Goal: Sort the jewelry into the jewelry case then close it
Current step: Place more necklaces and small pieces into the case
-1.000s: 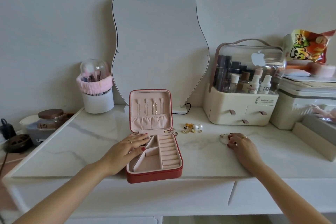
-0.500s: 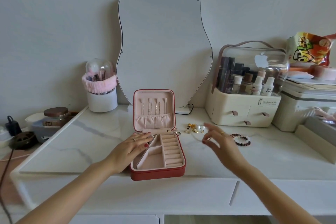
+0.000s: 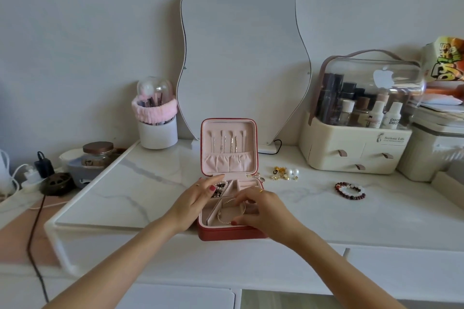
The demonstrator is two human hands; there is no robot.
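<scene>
- Step in hand: placing a thin gold bangle (image 3: 227,211) into the front compartment of the open red jewelry case (image 3: 229,232); case sits at the near edge of the white marble tabletop (image 3: 140,190), lid upright.
- Right hand (image 3: 261,211) is over the case's right half, fingers curled down onto the bangle; looks like a light pinch, but whether it grips or is letting go cannot be told.
- Left hand (image 3: 198,198) rests on the case's left rim, fingers fairly straight, holding nothing, apparently steadying the case.
- A dark-and-white bead bracelet (image 3: 221,187) already lies in the back-left compartment, just under the left fingertips.
- Count in case tray: one bangle, one bead bracelet. Thin chains hang in the lid, about four, hard to tell.
- Count left on the tabletop: one bracelet cluster in dark red and white (image 3: 349,190), well right of the case, maybe two strands; two pearl earrings (image 3: 292,172); a small pile of gold pieces (image 3: 278,173), number unclear; a small ring or two (image 3: 259,176) beside the hinge.
- Next move likely calls for: letting the bangle lie flat, then the right hand reaching for the loose pieces. Closing is far off.
</scene>
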